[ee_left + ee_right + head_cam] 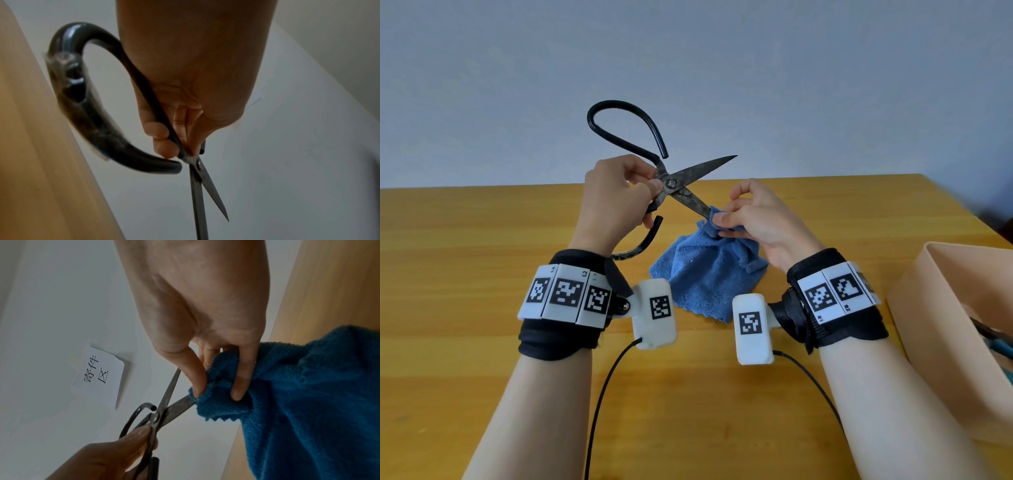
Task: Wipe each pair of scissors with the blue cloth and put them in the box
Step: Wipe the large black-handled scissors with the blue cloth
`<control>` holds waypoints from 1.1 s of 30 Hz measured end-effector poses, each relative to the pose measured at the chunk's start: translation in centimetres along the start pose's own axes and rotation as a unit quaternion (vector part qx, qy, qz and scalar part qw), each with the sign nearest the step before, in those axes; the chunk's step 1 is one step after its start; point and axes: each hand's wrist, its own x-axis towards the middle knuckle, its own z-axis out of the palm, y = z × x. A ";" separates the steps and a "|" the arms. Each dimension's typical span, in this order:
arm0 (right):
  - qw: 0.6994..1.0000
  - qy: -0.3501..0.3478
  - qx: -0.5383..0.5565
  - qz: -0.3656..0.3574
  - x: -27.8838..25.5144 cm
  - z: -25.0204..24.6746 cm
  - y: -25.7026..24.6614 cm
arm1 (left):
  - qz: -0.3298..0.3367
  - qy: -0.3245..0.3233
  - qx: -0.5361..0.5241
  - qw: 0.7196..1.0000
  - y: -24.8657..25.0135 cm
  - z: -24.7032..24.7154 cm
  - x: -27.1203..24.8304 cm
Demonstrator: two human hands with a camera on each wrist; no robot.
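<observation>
Left forearm: yours enters from the lower left of the head view, rising toward frame centre, wrist wrapped in a black band with white marker tiles. Left hand: raised at centre-left, fingers curled tight, thumb pressed near the pivot of the scissors it grips (knuckles face you).

Right forearm: yours enters from the lower right, angled up and inward, banded the same way. Right hand: right of centre, lower than the left, thumb and forefinger pinching the blue cloth round one blade; remaining fingers loosely bent above.

Hands: close together, not touching.
</observation>
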 end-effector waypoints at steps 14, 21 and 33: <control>0.998 0.033 -0.048 -0.007 0.0 0.2 -0.1 | 0.000 0.004 -0.006 1.000 0.0 -0.2 0.0; 0.997 0.025 -0.079 -0.001 -0.1 0.2 -0.4 | -0.003 -0.001 -0.010 1.000 0.2 -0.4 -0.1; 0.987 0.118 -0.106 -0.003 0.0 -0.4 0.1 | 0.003 0.051 -0.014 0.999 -0.3 -1.3 0.4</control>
